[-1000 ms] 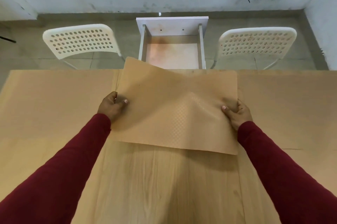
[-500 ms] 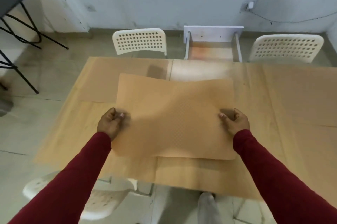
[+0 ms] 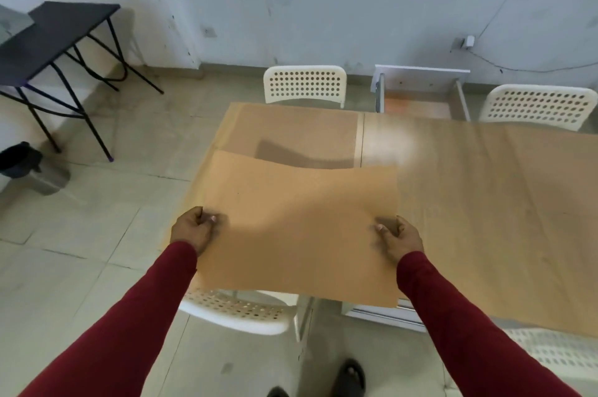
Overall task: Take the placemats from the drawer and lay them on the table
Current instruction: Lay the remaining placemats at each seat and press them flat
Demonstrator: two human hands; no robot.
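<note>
**Placemat held over the near-left corner of the table, long axis running hand to hand**

The tan, rectangular, flexible placemat (image 3: 301, 228) is carried in the air, spread between both hands. Its long axis runs left to right, from one hand to the other; its short axis points away from the person toward the far edge of the table. The sheet sags slightly at the middle of its far edge, which indicates a limp material that will not keep flat unaided.

The left hand (image 3: 192, 230) grips the left short edge, thumb on top and fingers curled beneath. The right hand (image 3: 399, 238) grips the right short edge in the same way. Neither is nearer than the other; the load is shared evenly.

The far part of the placemat overlies the near-left corner of the light wooden table (image 3: 485, 202). The near long edge overhangs the near edge of the table, above the white perforated plastic chair (image 3: 236, 309) pushed in below.

A second tan placemat (image 3: 291, 128) already lies flat at the far-left corner of the table, and it appears that further mats lie to the right. The free place therefore appears to be the near-left corner. The open white drawer (image 3: 420, 99) stands beyond the far edge of the table, well apart from both hands.

Judgement: the coming move is a forward shift and descent, keeping the long axis parallel to the near edge.
</note>
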